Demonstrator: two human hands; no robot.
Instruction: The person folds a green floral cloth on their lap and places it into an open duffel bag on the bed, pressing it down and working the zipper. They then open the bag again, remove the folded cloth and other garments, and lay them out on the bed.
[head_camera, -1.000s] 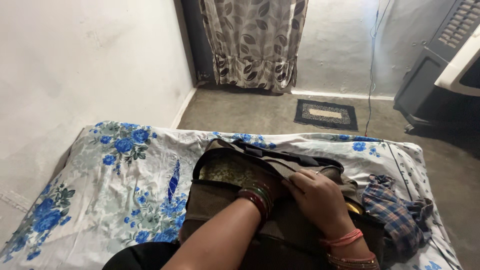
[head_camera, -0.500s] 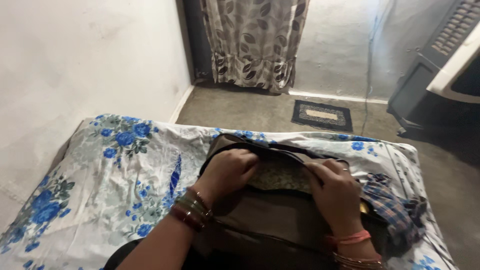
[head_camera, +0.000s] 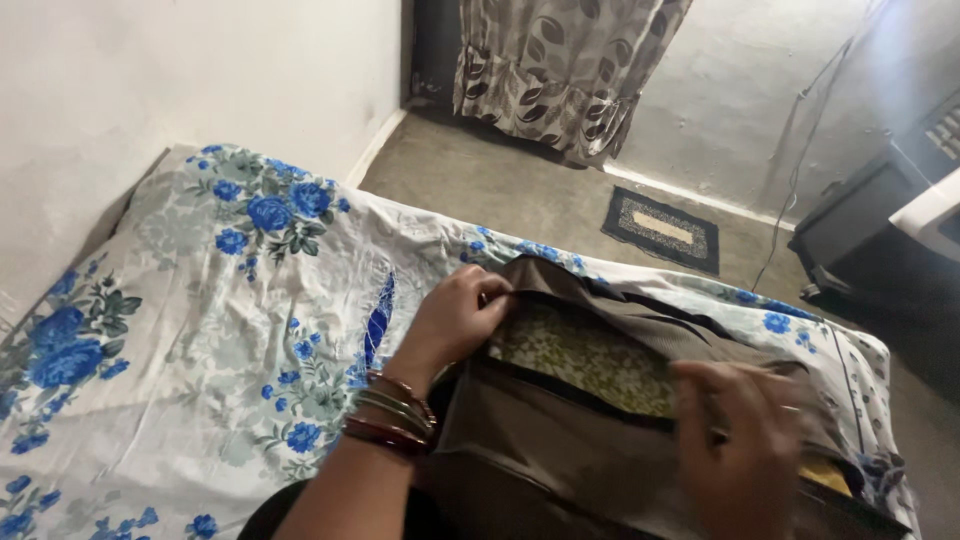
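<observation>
Brown bag (head_camera: 560, 450) lies long axis left-right; left hand (head_camera: 455, 318) grips opening's left end.

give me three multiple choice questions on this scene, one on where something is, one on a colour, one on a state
1. Where does the brown bag lie?
A. on the floor by the curtain
B. on the flowered bedsheet
C. on the small mat

2. What colour are the flowers on the bedsheet?
A. red
B. yellow
C. blue

3. How is the bag's top?
A. open, with patterned cloth showing inside
B. zipped fully shut
C. covered by a pillow

Answers:
1 B, the bag rests on the sheet that covers the bed.
2 C, the printed blooms are blue with green leaves.
3 A, the left hand grips the edge of the opening and the right hand, blurred, is at its other end, with greenish patterned cloth visible between them.
</observation>
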